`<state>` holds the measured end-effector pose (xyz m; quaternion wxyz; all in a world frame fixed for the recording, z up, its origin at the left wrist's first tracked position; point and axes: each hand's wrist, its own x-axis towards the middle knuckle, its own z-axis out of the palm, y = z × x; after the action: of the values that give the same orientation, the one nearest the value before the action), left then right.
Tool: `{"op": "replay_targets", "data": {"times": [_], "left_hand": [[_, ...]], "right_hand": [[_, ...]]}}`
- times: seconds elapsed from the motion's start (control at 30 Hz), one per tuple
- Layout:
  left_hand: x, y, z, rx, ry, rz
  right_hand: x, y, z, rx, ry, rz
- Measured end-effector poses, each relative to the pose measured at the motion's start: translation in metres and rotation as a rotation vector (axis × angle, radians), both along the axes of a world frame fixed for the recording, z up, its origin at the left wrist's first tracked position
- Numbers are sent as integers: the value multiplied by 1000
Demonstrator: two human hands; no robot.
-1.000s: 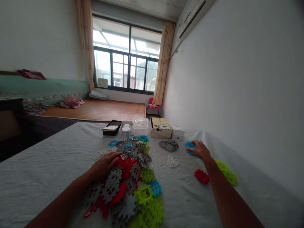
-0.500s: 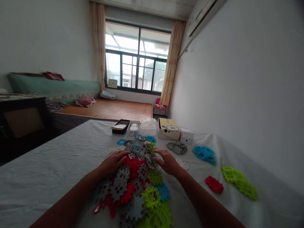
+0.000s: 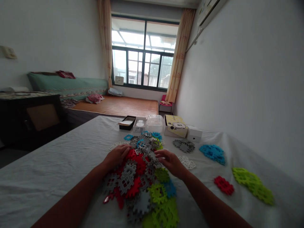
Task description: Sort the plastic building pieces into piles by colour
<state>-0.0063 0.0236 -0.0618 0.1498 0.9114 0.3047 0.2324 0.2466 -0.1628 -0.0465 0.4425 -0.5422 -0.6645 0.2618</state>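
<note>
Pile (image 3: 128, 180) of mixed grey, red, green, blue and white pieces ran down the middle of the table (image 3: 71, 158), between my two hands. I judged things partway along: blues (image 3: 212, 153), reds (image 3: 224, 185), greens (image 3: 253, 185), greys (image 3: 187, 146) and whites (image 3: 188, 163) lay apart on the right; most pieces were left in the pile, colours overlapping. I had the left hand (image 3: 117, 156) at the pile's left edge, fingers close together; couldn't tell if they had hold of anything. Right hand (image 3: 172, 163) was opposite, by the pile's right edge, fingers loosely parted, nothing visible in them. Pale, wrinkled cloth (image 3: 54, 180) covered the table. Far end: black box (image 3: 127, 123), clear tub (image 3: 155, 123), yellow box (image 3: 175, 126). Beyond: bed (image 3: 125, 106), bright window (image 3: 144, 53); plain wall (image 3: 249, 79) on the right.
</note>
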Motion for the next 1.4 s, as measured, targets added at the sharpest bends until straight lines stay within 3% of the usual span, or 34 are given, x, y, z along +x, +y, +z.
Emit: {"op": "replay_targets", "data": {"times": [0.07, 0.13, 0.23, 0.43, 0.63, 0.8, 0.97, 1.07, 1.13, 1.2, 1.33, 1.4], "left_hand": [[0, 1, -1, -7, -6, 2], [0, 0, -1, 0, 1, -2], [0, -1, -1, 14, 12, -6], [1, 0, -3, 18, 3, -10], [1, 0, -3, 18, 12, -30], [1, -2, 1, 22, 25, -43], [0, -3, 1, 17, 22, -43], [0, -2, 1, 23, 24, -40], [0, -2, 1, 23, 25, -42], [0, -2, 1, 21, 25, -46], [0, -3, 3, 26, 19, -44], [0, -3, 3, 28, 17, -45]], "right_hand": [[10, -7, 2, -79, -131, -78], [17, -14, 1, -133, -276, -37], [19, -18, -7, -94, -399, 52], [17, -11, -12, 17, -331, -104], [24, -18, 7, -58, -238, 22], [40, -15, 1, -85, -301, -225], [43, -16, 2, -88, -461, -333], [32, -24, 12, -77, -519, -228], [26, -28, 18, -98, -472, -75], [23, -29, 21, -98, -405, -28], [23, -22, 16, 9, -320, -271], [23, -20, 9, 22, -347, -313]]}}
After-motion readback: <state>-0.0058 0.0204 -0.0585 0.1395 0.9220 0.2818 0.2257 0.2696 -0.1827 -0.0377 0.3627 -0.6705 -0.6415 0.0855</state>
